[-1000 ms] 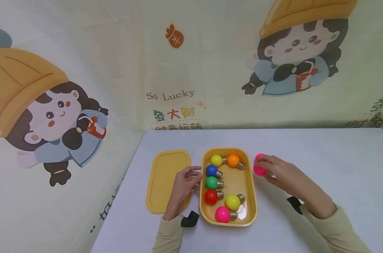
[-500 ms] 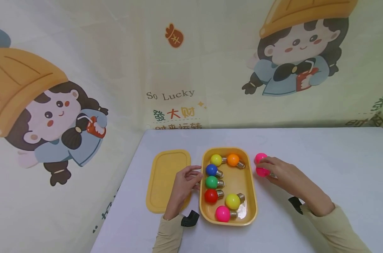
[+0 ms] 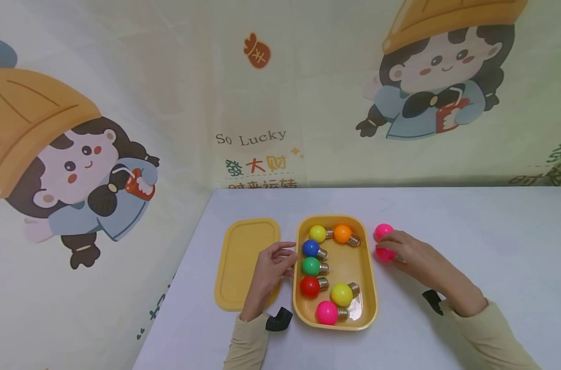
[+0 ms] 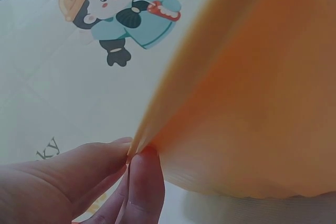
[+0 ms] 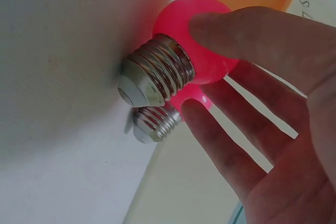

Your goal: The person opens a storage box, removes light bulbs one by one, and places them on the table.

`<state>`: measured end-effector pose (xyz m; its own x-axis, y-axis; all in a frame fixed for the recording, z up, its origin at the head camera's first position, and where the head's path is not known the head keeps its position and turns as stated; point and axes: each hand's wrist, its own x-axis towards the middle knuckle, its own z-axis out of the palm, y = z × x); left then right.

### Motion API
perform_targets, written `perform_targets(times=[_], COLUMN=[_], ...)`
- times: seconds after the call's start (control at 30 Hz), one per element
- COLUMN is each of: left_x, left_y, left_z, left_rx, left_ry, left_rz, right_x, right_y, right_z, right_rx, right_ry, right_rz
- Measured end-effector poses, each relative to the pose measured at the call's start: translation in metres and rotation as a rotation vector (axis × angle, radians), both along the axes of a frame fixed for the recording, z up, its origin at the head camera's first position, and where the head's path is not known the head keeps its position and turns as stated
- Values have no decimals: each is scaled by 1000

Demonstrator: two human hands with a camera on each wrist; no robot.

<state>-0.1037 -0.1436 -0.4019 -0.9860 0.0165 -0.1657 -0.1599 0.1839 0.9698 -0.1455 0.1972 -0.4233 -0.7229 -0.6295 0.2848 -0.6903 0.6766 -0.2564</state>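
Note:
A yellow tray [image 3: 336, 322] holds several coloured bulbs with metal screw bases. My left hand [image 3: 272, 267] pinches the tray's left wall between thumb and fingers, as the left wrist view shows at close range. To the right of the tray, my right hand [image 3: 414, 257] holds a pink light bulb [image 3: 385, 254], its thumb on the globe and fingers behind it. A second pink light bulb [image 3: 383, 231] lies just beyond, partly covered by the fingers. In the right wrist view both screw bases point away from the palm, the held bulb's base [image 5: 157, 69] nearer.
A flat yellow lid [image 3: 245, 252] lies left of the tray, partly under the left forearm. Inside the tray sit yellow, orange, blue, green, red and pink bulbs, such as the green bulb [image 3: 310, 266]. A printed cloth [image 3: 336, 103] hangs behind the white table [image 3: 470, 216].
My right hand has shifted slightly toward me with the nearer pink light bulb, and more of the farther one shows. The left hand stays at the tray's wall.

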Motion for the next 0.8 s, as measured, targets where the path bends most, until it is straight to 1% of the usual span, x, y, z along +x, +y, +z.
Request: perform_targets(times=[0.13, 0.23, 0.37, 0.4, 0.47, 0.57, 0.8], left_x=[-2, -6, -12, -12, -12, -12, -13], left_y=[0, -3, -6, -7, -7, -8, -8], left_z=[-3, -14, -31, -33, -35, -36, -36], left_rx=[-2, -3, 3, 4, 5, 6, 5], left_ry=[-9, -12, -10, -7, -1, 10, 12], left_rz=[1, 5, 11, 12, 13, 11, 8], right_x=[-1, -2, -3, -3, -4, -4, -4], right_y=[1, 1, 2, 2, 2, 2, 2], right_z=[-2, -3, -3, -2, -2, -2, -3], right_rx=[-8, -15, -12, -10, -7, -6, -6], right_ry=[11, 15, -14, -23, -33, -38, -10], right_rz=[1, 1, -14, -18, -26, -33, -33])
